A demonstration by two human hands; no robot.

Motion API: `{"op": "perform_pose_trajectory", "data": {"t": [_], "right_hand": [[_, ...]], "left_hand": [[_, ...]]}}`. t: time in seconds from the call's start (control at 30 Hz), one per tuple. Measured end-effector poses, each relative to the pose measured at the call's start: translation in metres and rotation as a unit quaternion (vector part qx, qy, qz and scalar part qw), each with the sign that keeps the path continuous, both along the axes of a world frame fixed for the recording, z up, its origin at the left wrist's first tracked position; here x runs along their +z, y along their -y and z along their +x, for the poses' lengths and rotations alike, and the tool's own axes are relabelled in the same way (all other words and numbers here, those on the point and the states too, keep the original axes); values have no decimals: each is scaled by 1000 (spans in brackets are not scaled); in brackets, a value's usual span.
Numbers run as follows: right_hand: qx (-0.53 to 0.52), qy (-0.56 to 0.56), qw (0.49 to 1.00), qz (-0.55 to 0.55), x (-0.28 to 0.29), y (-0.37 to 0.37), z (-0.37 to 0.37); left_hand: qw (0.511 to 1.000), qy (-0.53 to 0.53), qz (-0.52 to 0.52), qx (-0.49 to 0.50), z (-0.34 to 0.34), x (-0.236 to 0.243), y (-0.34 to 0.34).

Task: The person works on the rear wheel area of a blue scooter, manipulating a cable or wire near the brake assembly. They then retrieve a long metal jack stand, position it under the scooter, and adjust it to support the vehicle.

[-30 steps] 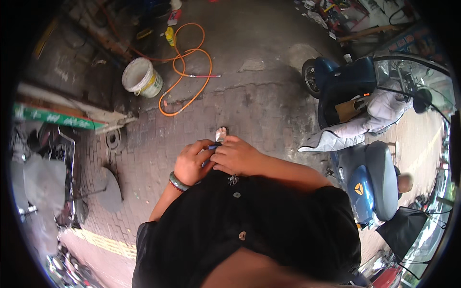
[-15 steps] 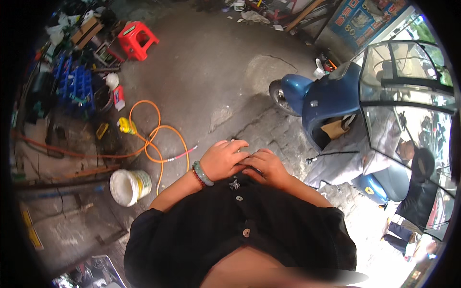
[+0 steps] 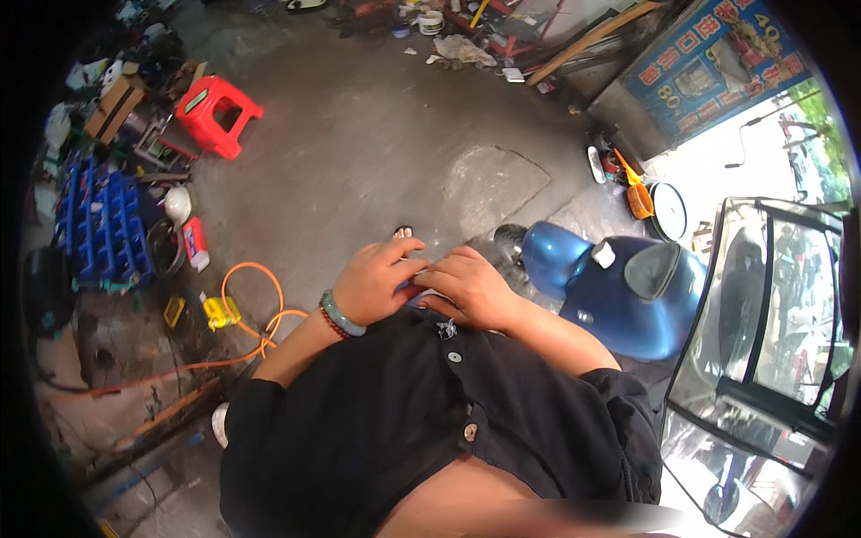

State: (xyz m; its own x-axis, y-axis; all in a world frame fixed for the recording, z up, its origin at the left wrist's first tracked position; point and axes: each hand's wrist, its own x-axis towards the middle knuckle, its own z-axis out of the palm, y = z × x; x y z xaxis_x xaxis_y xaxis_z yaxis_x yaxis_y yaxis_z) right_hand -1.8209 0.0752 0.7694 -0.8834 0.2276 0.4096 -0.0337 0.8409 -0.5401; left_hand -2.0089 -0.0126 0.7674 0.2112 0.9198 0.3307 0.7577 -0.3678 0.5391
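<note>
My left hand and my right hand meet in front of my waist, just beyond the hem of the black shirt. The left hand's fingers are loosely bent and apart, with no object visible in them. On that wrist sit a pale green bangle and a dark red bead bracelet. The right hand's fingers are curled together beside the left fingertips, thumb beneath. A bit of blue shows between the hands; what it belongs to is unclear. Whatever the right fingers may hold is hidden.
Ahead to the right stands a blue scooter with a framed clear windshield. An orange hose loops on the floor to the left. Beyond it are a blue rack, a red stool and clutter. My sandalled foot shows ahead.
My view has shifted: the scooter's front now lies nearer, and the white bucket is mostly out of sight. My hands stay together, slightly farther left in view. A sandalled foot has appeared.
</note>
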Motion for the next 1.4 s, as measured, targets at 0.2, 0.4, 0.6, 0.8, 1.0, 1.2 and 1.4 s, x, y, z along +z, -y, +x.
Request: {"op": "perform_pose_trajectory", "data": {"t": [0.2, 0.4, 0.6, 0.8, 1.0, 1.2, 1.4], "right_hand": [[-68, 8, 997, -27, 12, -161, -94], [-143, 1, 987, -72, 28, -314, -126], [-236, -37, 967, -82, -3, -467, -118], [-239, -61, 966, -78, 3, -652, -113], [-232, -63, 970, -44, 15, -826, -119], [-286, -41, 957, -32, 5, -988, -118], [-408, -31, 912, -27, 28, -1147, -91]], "left_hand": [[996, 11, 13, -82, -95, 10, -188], [988, 8, 40, -148, -127, 26, -374], [976, 1, 41, -214, -116, 4, -561], [973, -25, -6, -228, -111, 14, -748], [977, 5, -24, -210, -115, 25, -914], [965, 44, -40, -256, -107, -1, -1088], [934, 51, -52, -349, -70, 19, -1283]]}}
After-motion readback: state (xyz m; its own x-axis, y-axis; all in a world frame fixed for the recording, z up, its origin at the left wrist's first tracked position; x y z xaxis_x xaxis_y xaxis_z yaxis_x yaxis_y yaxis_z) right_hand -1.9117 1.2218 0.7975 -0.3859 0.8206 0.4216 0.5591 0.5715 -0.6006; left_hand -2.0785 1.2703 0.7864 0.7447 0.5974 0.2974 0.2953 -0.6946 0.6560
